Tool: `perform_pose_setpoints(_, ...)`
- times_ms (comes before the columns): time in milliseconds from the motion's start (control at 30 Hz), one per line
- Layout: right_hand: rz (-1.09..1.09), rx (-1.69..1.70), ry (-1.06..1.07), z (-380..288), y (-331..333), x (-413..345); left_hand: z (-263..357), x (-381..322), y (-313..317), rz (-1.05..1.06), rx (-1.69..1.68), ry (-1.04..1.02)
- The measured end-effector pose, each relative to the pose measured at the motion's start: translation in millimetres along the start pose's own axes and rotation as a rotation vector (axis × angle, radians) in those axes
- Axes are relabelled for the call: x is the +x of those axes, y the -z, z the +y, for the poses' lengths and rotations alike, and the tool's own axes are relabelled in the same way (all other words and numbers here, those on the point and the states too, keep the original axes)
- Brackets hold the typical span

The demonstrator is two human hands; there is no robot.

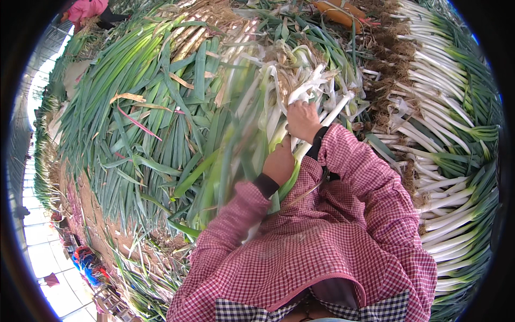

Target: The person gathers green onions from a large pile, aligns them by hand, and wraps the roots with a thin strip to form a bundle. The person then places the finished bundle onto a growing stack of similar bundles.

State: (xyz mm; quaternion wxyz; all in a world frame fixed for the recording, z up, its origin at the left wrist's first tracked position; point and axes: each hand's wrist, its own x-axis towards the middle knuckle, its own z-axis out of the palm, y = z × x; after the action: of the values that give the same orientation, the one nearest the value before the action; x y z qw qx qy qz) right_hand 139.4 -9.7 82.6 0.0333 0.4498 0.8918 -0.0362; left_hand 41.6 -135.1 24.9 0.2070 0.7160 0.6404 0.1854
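My left hand (278,162) is closed around the green upper part of a long green onion, just in front of my lap. My right hand (302,120) grips a white layer of peel at the stalk, a little farther up. Beside it lies a thick white green onion stalk (337,109), slanting from my lap up to the right. Loose pale peelings (310,54) and dry roots lie beyond my hands. To the left spreads a big heap of green onions (149,133), their leaves toward me. Some leaves close to my left hand are blurred.
A long row of peeled white green onions (446,193) with brown roots lies along the right. An orange object (340,15) rests at the top. Another person in a pink top (86,12) is at the upper left. A wooden stool (112,304) stands at the lower left.
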Motion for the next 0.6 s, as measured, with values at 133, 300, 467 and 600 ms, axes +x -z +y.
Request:
perform_pose_setpoints(133,0.131,0.174,-0.148,-8,-43,39,-12,-1,8,-0.158,-0.095,0.128)
perform_pose_setpoints(300,0.123,0.092,-0.157,13,-3,96,-18,-19,45,-0.153,-0.191,0.115)
perform_pose_setpoints(467,0.338,0.262,-0.205,104,61,149,-31,-52,55,0.06,-0.337,0.199)
perform_pose_setpoints(600,0.191,1.2,-0.305,106,7,154,-106,-31,95,0.148,-0.509,0.411)
